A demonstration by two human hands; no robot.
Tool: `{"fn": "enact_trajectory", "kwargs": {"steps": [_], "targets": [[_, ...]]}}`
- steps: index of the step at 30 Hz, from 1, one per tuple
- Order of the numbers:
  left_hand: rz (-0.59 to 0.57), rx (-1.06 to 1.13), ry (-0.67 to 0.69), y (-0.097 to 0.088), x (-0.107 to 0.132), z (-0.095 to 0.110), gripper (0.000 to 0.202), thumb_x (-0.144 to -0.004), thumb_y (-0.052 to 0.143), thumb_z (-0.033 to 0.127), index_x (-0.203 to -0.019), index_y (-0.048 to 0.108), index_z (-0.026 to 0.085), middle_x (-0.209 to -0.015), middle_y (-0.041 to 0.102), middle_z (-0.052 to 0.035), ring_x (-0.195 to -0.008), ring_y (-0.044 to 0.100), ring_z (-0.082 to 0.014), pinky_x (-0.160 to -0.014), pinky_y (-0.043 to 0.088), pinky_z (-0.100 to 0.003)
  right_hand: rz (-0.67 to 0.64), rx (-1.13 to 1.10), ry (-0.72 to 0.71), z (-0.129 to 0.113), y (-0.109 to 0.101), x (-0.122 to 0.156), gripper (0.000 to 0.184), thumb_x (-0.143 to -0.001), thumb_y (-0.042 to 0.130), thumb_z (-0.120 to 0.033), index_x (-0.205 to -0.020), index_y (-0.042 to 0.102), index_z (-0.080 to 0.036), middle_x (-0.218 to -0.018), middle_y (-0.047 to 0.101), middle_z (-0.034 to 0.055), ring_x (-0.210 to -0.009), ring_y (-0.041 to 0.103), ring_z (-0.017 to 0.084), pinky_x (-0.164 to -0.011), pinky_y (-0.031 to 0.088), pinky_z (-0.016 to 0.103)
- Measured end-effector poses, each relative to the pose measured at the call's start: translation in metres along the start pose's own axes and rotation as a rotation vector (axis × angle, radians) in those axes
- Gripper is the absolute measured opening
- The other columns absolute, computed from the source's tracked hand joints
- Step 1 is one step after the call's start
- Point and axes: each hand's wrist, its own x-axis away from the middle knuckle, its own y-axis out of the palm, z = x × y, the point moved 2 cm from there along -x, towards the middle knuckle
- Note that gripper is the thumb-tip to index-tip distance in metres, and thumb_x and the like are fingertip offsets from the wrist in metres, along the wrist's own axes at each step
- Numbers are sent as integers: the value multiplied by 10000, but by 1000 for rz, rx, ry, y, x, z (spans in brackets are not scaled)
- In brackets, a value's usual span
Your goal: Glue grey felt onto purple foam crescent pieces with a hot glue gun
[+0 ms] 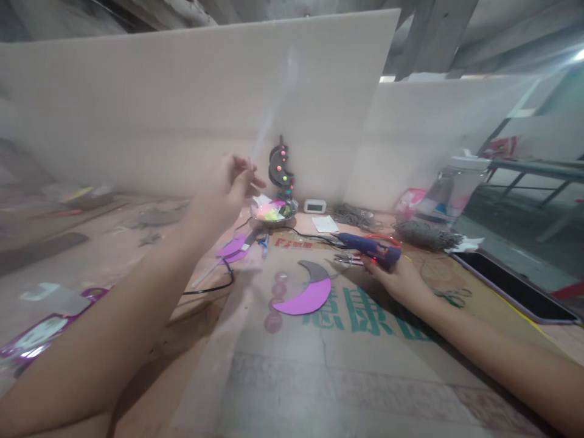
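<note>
While the right hand (400,281) grips a dark-blue plastic glue gun (368,246), seemingly for control, the left hand (238,181) curls narrowly. Contents unclear.

Dim, hazy light, with glare (578,56) flaring upper right and edges stretched, blurred.

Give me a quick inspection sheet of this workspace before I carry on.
Surface: printed cardboard under the work.
Job's things: purple-and-grey crescent lying flat; glue gun showing a red light.
Clutter: pliers close to the glue gun; phone at far right.
Hands: right hand on the glue gun; left hand raised, blurred, its hold unclear.
Cables: black cable left of the crescent, curved.
Surroundings: pale board standing behind; clear lidded container at right.
</note>
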Motion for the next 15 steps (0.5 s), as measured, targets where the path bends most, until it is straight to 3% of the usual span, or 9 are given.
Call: {"fn": "enact_trajectory", "kwargs": {"steps": [2, 5, 10, 13, 15], "targets": [[-11, 219, -29, 6, 1, 3, 170, -929, 481, 378, -936, 461, 210, -905, 706, -74, -730, 669, -169, -660, 509, -296, 1, 2, -8, -1, -1, 0, 368, -786, 560, -488, -907, 660, -155, -824, 720, 105, -759, 657, 269, -696, 537, 396], [-52, 327, -102, 20, 5, -2, 161, -910, 515, 344, -942, 436, 207, -845, 704, -66, -701, 674, -177, -609, 528, -291, 15, -20, -6, -1, -1, 0, 356, -788, 564, -490, -876, 655, -157, -804, 716, 101, -732, 653, 259, -687, 540, 394], [-171, 316, -160, 55, 19, -30, 139, -909, 481, 302, -984, 467, 186, -859, 675, -54, -761, 662, -166, -646, 534, -285, 39, 7, -24, 0, 0, -1, 351, -789, 569, -475, -913, 677, -165, -827, 734, 95, -748, 664, 262, -724, 536, 409], [-294, 139, -160, 74, 31, -47, 175, -880, 505, 306, -1005, 517, 185, -840, 674, -41, -735, 645, -170, -674, 509, -298, 59, 18, -47, -2, 0, -1, 358, -788, 572, -480, -906, 678, -159, -834, 737, 97, -739, 663, 256, -714, 535, 395], [-429, -13, -151, 85, 40, -54, 156, -855, 533, 330, -908, 586, 193, -818, 674, -29, -754, 641, -181, -676, 481, -290, 50, 9, -60, -4, -1, -1, 374, -793, 558, -488, -905, 676, -151, -830, 733, 99, -729, 659, 249, -697, 533, 379]]}}
